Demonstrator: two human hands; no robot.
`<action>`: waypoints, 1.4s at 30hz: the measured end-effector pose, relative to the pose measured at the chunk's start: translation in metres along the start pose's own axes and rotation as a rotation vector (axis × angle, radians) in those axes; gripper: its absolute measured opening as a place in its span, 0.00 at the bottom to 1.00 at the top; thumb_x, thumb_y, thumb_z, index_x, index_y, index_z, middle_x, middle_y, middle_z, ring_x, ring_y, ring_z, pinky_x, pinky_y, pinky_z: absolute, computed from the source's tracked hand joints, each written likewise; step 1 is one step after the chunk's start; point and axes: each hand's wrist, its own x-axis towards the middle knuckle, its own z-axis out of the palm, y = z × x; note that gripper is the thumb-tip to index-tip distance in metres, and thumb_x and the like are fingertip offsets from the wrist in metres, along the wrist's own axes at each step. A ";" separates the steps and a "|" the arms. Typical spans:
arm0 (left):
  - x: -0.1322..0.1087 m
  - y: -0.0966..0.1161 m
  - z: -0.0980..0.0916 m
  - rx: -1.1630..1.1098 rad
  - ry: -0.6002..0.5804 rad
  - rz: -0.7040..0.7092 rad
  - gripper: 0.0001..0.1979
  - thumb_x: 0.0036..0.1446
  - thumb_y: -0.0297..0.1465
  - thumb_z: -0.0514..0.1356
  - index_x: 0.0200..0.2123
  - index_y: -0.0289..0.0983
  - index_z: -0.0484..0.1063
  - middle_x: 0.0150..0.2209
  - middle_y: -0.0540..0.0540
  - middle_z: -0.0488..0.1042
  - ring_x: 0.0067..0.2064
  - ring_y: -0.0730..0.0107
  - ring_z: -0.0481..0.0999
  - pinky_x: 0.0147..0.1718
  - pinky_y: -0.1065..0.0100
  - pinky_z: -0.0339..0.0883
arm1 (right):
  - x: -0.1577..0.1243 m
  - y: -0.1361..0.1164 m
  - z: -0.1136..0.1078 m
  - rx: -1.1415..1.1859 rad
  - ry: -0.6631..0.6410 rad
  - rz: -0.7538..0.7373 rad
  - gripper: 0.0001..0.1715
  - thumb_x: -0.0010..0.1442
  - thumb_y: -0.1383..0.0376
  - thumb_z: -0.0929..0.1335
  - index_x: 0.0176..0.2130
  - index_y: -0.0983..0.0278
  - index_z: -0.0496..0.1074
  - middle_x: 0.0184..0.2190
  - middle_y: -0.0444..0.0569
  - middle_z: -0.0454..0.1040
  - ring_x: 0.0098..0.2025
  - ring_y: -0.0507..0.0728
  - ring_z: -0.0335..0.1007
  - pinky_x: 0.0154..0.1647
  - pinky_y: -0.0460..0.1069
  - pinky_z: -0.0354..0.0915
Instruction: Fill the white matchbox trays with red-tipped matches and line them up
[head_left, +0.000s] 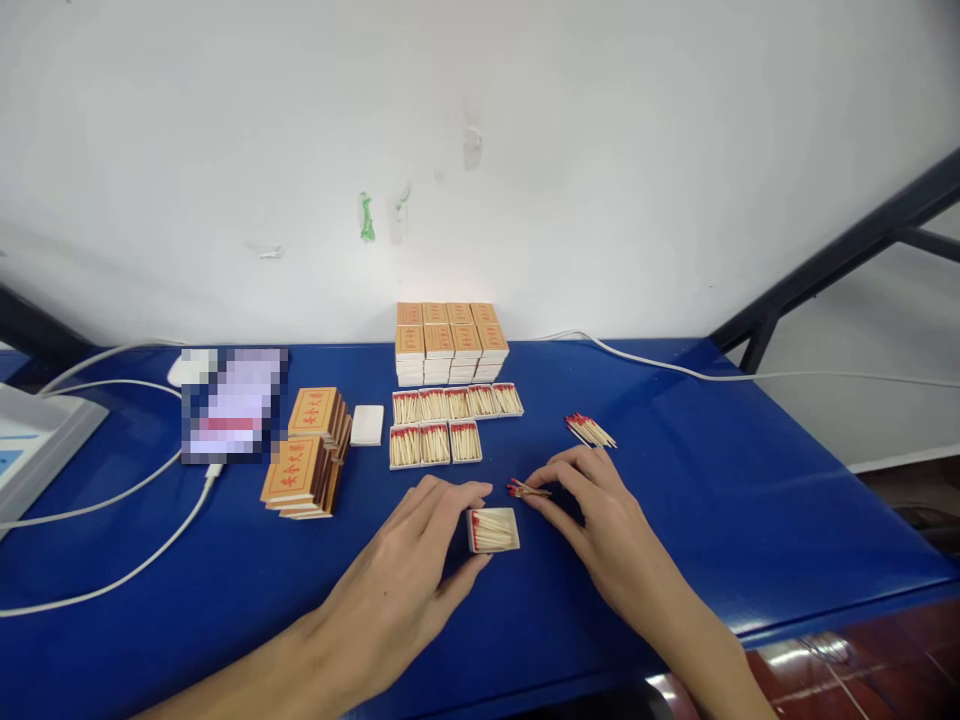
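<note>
My left hand holds a white matchbox tray between thumb and fingers, at its near and far edges. Red-tipped matches lie inside that tray, mostly with heads to the left. To its right, my right hand pinches several loose matches between thumb and fingertips, heads pointing left. A small pile of matches lies on the table just beyond the right hand. Two rows of filled matchbox trays sit beyond the left hand.
Closed orange matchboxes are stacked against the wall. More orange matchbox covers stand in stacks at left, beside a white rectangular piece. A pixelated phone with a white cable lies farther left on the blue table.
</note>
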 end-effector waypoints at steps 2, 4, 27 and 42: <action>0.000 0.000 0.000 0.004 -0.012 -0.001 0.33 0.73 0.25 0.68 0.72 0.51 0.61 0.61 0.47 0.79 0.63 0.55 0.81 0.65 0.49 0.79 | 0.001 -0.001 0.000 -0.003 0.002 -0.020 0.10 0.82 0.58 0.68 0.48 0.58 0.78 0.46 0.51 0.77 0.51 0.62 0.77 0.54 0.58 0.78; 0.000 -0.001 0.001 0.007 -0.021 -0.007 0.32 0.74 0.25 0.68 0.73 0.51 0.61 0.60 0.47 0.79 0.63 0.55 0.81 0.65 0.48 0.79 | 0.002 0.000 0.000 -0.014 0.008 -0.042 0.12 0.83 0.58 0.67 0.47 0.58 0.77 0.45 0.51 0.78 0.49 0.62 0.76 0.53 0.59 0.78; -0.002 -0.009 0.006 -0.051 0.016 -0.034 0.33 0.75 0.24 0.66 0.74 0.53 0.60 0.60 0.47 0.77 0.60 0.59 0.83 0.61 0.54 0.81 | -0.004 -0.043 0.010 -0.164 -0.057 -0.260 0.13 0.79 0.75 0.64 0.48 0.63 0.76 0.46 0.53 0.76 0.46 0.62 0.70 0.45 0.58 0.74; -0.001 -0.005 0.002 -0.055 -0.001 -0.036 0.33 0.75 0.25 0.67 0.74 0.53 0.60 0.59 0.47 0.78 0.59 0.59 0.84 0.60 0.54 0.82 | -0.013 -0.031 -0.002 0.142 0.062 -0.059 0.07 0.80 0.65 0.71 0.53 0.55 0.80 0.50 0.48 0.79 0.47 0.57 0.80 0.50 0.52 0.78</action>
